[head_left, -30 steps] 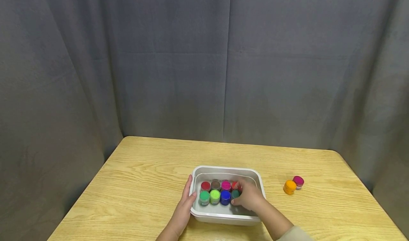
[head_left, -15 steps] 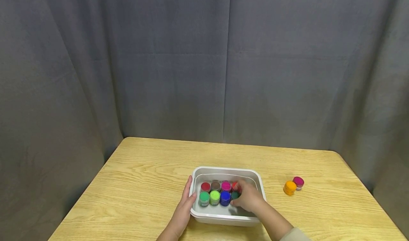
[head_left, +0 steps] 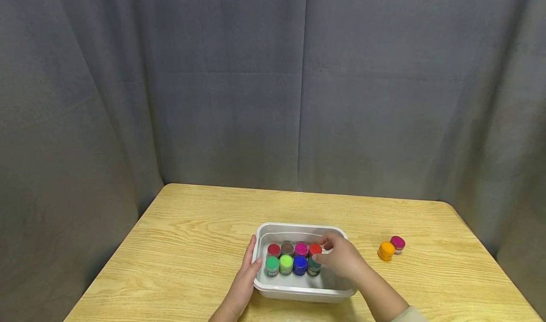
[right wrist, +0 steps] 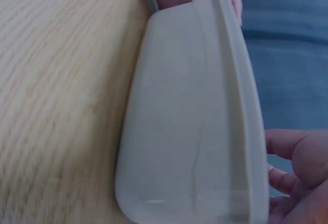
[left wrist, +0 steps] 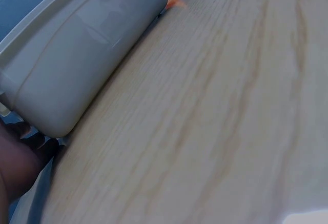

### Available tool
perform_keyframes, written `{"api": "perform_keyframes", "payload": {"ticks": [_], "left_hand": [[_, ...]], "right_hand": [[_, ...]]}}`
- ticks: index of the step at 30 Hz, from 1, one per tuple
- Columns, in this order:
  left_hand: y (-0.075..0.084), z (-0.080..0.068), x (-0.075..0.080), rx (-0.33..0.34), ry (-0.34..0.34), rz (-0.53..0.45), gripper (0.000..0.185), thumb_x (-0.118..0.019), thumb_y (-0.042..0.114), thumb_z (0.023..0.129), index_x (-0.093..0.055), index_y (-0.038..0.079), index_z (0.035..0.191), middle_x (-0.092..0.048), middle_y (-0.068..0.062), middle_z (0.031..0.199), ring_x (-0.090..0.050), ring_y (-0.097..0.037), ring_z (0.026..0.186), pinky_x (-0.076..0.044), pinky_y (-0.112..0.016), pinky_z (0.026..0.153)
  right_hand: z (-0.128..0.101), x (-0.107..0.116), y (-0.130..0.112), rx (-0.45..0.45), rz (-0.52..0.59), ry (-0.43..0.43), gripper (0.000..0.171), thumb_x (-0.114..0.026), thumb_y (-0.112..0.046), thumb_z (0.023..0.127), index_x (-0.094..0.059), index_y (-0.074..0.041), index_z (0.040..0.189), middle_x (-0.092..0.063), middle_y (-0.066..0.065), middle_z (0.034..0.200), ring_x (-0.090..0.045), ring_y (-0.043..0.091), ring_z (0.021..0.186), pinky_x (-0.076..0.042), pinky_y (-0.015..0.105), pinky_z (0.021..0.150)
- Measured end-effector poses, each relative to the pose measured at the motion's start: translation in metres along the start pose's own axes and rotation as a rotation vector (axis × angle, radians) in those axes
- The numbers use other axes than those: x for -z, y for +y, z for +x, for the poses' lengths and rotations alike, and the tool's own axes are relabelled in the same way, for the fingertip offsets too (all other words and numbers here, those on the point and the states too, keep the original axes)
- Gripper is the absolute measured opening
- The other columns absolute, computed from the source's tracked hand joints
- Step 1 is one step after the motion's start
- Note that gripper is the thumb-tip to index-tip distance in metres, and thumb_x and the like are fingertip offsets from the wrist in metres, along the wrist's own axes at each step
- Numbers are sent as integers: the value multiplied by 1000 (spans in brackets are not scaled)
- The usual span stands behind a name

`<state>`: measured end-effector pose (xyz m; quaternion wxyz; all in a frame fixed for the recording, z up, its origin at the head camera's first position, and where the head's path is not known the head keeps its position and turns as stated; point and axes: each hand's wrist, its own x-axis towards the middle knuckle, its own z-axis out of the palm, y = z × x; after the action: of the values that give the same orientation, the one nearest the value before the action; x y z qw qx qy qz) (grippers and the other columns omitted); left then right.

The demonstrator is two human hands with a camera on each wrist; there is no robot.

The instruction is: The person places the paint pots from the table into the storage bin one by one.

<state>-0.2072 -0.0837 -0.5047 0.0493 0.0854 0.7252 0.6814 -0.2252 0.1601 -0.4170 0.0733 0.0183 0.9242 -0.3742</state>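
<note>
A white plastic tub (head_left: 304, 292) stands on the table with two rows of small lidded paint jars inside. The back row has dark red, brown, magenta (head_left: 301, 249) and red (head_left: 315, 249) lids. In front are a green jar (head_left: 272, 265), a lime one (head_left: 286, 264), a blue one (head_left: 300, 265) and a dark green one (head_left: 314, 266). My left hand (head_left: 243, 279) holds the tub's left side, thumb at the rim, fingers along the outer wall. Over the tub's right part is my right hand (head_left: 343, 258), fingers spread, the thumb tip beside the dark green jar's lid.
To the right of the tub, an orange-lidded jar (head_left: 386, 251) and a purple-lidded jar (head_left: 398, 244) stand side by side on the wooden table (head_left: 170, 260). Grey curtains (head_left: 230, 85) hang behind the table and at both sides.
My right hand has let go around the dark green and red jars and drawn back to the right and slightly up. Both jars now show more fully. The left hand stays put.
</note>
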Motion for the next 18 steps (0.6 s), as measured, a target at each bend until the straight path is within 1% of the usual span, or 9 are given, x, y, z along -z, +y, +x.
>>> {"api": "perform_keyframes", "payload": {"ticks": [3,8,10,15,18], "left_hand": [[0,0,0,4,-1,-2,59,-35,28,105,-10,22,159,-5,-13,166,0,-42,151,2,-70,115],[-1,0,0,15,5,2,59,-35,28,105,-11,24,159,-5,-12,166,-1,-42,151,1,-71,115],[-1,0,0,16,7,5,59,-35,28,105,-11,24,159,-6,-12,166,-1,-42,151,1,-71,115],[-1,0,0,16,10,13,59,-35,29,105,-11,24,159,-6,-11,166,-2,-42,151,1,-70,115],[-1,1,0,16,8,8,59,-35,28,105,-11,24,159,-6,-11,166,-1,-41,152,1,-71,115]], "right_hand": [[-2,8,2,8,46,18,35,-77,-18,82,-62,-3,110,-65,16,110,-62,25,93,-56,44,81],[-4,21,11,70,116,69,36,-75,-18,85,-61,-1,114,-65,17,111,-63,22,91,-59,37,78],[-5,26,15,79,139,89,37,-74,-19,87,-60,-1,116,-64,17,113,-63,21,92,-59,36,78],[-7,41,27,68,175,131,41,-69,-24,91,-58,-2,124,-59,20,125,-63,27,102,-59,36,78],[-7,49,38,67,178,156,44,-67,-27,93,-55,-1,127,-55,23,130,-62,31,108,-58,37,78]]}}
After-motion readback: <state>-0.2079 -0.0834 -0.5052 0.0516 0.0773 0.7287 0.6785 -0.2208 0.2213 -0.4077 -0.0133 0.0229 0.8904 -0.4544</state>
